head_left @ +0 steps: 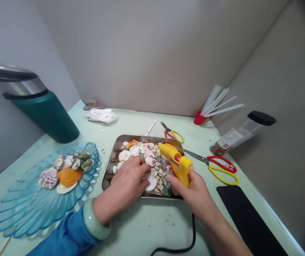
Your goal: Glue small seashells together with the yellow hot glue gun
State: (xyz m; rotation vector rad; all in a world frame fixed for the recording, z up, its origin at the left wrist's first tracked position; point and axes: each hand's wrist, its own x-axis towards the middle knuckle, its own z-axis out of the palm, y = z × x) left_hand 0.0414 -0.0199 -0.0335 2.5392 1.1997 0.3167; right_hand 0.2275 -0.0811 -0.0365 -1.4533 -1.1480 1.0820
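A metal tray in front of me holds several seashells. My left hand reaches into the tray with its fingers curled down among the shells; what they pinch is hidden. My right hand grips the handle of a yellow glue gun, whose nozzle points over the shells. The gun's black cord trails toward me. A blue shell-shaped glass plate on the left carries several shells glued together.
A green insulated bottle lies at the left. Two red-and-yellow scissors, a pen, glue sticks in a red cup, a clear jar and a black pad sit right of the tray. Crumpled tissue lies at the back.
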